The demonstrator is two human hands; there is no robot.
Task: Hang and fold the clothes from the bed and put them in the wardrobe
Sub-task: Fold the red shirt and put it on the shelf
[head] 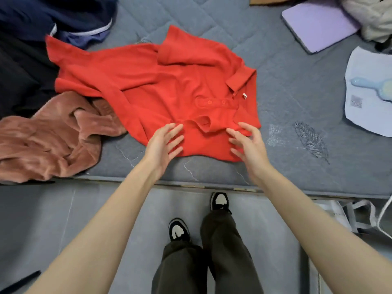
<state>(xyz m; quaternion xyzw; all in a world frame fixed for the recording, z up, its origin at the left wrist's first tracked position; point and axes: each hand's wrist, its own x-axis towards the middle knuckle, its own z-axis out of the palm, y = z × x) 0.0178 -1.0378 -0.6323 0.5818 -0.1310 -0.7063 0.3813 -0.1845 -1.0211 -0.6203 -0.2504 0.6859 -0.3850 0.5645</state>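
A red polo shirt (152,81) lies crumpled on the grey quilted bed (286,92), collar toward the right, one sleeve folded over at the top. My left hand (165,143) hovers over the shirt's near edge with fingers spread and straight, holding nothing. My right hand (246,143) is beside it over the near right part of the shirt, fingers spread and slightly bent, also holding nothing. Whether the fingertips touch the cloth I cannot tell.
A pink fleece garment (48,141) lies at the left, dark navy clothes (57,15) at the back left. A lilac laptop (318,24), a pale cloth (364,107) with a blue brush (375,85), and grey clothing (371,15) lie at the right. My shoes stand by the bed edge.
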